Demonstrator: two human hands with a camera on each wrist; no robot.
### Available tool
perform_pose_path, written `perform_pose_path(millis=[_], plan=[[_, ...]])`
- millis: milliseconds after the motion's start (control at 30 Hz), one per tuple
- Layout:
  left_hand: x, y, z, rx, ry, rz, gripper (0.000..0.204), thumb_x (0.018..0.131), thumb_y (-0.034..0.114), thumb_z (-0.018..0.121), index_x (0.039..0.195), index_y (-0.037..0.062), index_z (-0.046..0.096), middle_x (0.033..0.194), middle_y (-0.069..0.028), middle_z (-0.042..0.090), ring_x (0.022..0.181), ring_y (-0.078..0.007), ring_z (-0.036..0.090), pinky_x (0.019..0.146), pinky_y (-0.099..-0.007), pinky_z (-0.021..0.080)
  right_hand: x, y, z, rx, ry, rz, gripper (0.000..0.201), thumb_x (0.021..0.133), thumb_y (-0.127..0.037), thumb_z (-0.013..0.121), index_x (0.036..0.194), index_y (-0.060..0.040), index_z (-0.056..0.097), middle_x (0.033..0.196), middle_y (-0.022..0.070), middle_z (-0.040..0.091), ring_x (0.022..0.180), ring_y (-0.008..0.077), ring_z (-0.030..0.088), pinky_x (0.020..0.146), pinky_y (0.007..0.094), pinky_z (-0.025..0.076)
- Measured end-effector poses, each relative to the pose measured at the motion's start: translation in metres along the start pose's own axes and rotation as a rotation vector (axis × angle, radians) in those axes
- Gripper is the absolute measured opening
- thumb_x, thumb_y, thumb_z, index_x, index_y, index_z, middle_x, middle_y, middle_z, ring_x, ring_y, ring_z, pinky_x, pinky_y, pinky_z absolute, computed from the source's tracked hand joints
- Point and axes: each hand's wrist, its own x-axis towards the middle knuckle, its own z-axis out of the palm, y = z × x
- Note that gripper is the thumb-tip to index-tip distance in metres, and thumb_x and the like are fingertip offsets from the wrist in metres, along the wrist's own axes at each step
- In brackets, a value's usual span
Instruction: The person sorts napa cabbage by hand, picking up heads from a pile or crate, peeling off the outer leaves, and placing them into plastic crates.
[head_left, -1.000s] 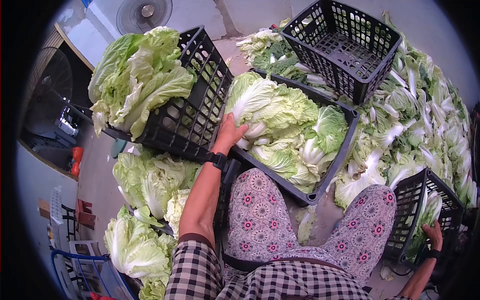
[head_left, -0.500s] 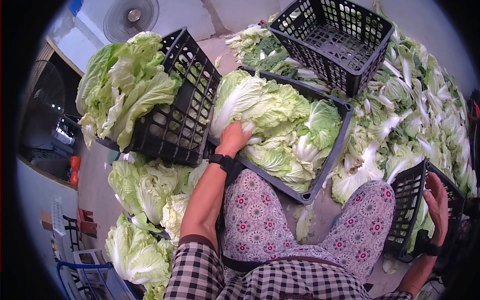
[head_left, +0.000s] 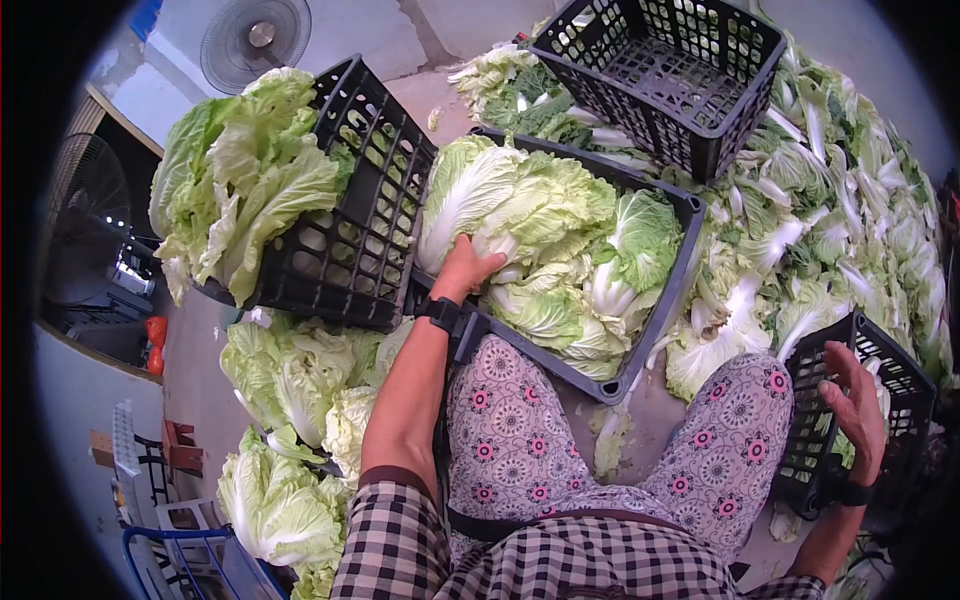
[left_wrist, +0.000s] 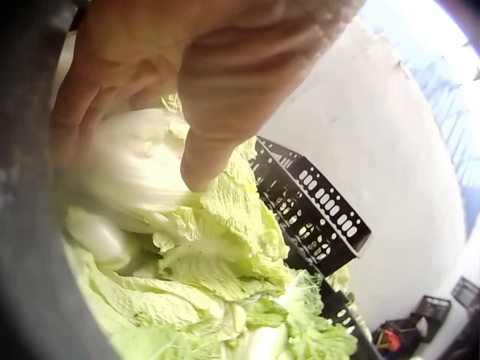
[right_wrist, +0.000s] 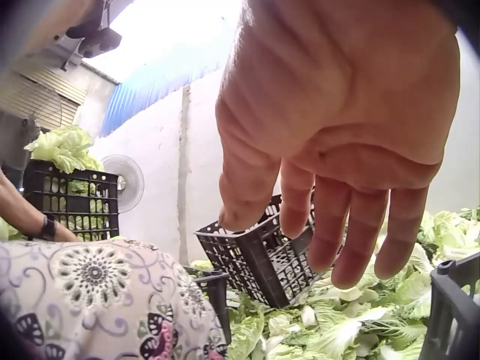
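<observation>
In the head view the left hand (head_left: pixel 464 270) grips the white base of a cabbage (head_left: pixel 460 205) lying in the black crate (head_left: pixel 665 330) before the knees. The left wrist view shows that hand (left_wrist: pixel 172 97) with thumb and fingers around the pale stalk end (left_wrist: pixel 142 154). Over the small crate (head_left: pixel 805 400) at the right, the right hand (head_left: pixel 855 410) is raised, holding nothing. Its fingers hang apart and fairly straight in the right wrist view, where the hand (right_wrist: pixel 337 135) fills the upper part. Leaves partly fill the small crate.
A tilted crate (head_left: pixel 350 240) full of cabbage stands at the left, more cabbages (head_left: pixel 280 500) below it. Another black crate (head_left: pixel 690 140) sits at the back on a wide heap of leaves (head_left: pixel 820 220). A fan (head_left: pixel 258 38) stands behind, and patterned knees (head_left: pixel 520 430) are in front.
The right hand has let go of the leafy cabbage in the small crate and risen above it. The left hand stays at the cabbage base, while the whole view has shifted slightly.
</observation>
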Motion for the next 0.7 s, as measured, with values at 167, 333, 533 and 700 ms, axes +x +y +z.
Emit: perform_pose_path(millis=[167, 333, 533, 700], plan=[[0.004, -0.011, -0.002, -0.054, -0.040, 0.113, 0.082, 0.067, 0.031, 0.077, 0.123, -0.0104, 0.034, 0.112, -0.0282, 0.056, 0.103, -0.0345, 0.057, 0.089, -0.0358, 0.043, 0.008, -0.030, 0.023, -0.033, -0.083, -0.086, 0.062, 0.078, -0.039, 0.066, 0.122, 0.0017, 0.049, 0.112, 0.0194, 0.058, 0.105, 0.0295, 0.055, 0.092, 0.0364, 0.041], [0.014, -0.009, 0.011, -0.282, 0.059, 0.021, 0.079, 0.064, 0.026, 0.080, 0.119, -0.0093, 0.036, 0.107, -0.0224, 0.058, 0.097, -0.0297, 0.058, 0.086, -0.0335, 0.045, 0.021, -0.065, 0.048, -0.238, -0.182, -0.330, 0.054, 0.076, -0.026, 0.066, 0.119, 0.0021, 0.051, 0.112, 0.0224, 0.057, 0.106, 0.0371, 0.053, 0.092, 0.0389, 0.041], [-0.013, 0.017, 0.000, -0.283, -0.144, 0.021, 0.063, 0.069, 0.031, 0.078, 0.113, -0.0006, 0.047, 0.098, -0.0108, 0.060, 0.078, -0.0154, 0.057, 0.055, -0.0273, 0.046, 0.030, -0.075, 0.062, -0.218, -0.238, -0.365, 0.052, 0.074, -0.023, 0.067, 0.117, 0.0009, 0.052, 0.113, 0.0217, 0.056, 0.108, 0.0380, 0.051, 0.094, 0.0399, 0.040], [0.001, 0.009, 0.005, -0.365, -0.064, 0.026, 0.060, 0.068, 0.028, 0.078, 0.111, 0.0009, 0.047, 0.098, -0.0118, 0.059, 0.077, -0.0167, 0.059, 0.057, -0.0320, 0.048, 0.031, -0.069, 0.066, -0.251, -0.247, -0.419, 0.053, 0.075, -0.026, 0.067, 0.119, -0.0001, 0.051, 0.115, 0.0211, 0.055, 0.110, 0.0378, 0.050, 0.096, 0.0400, 0.039]])
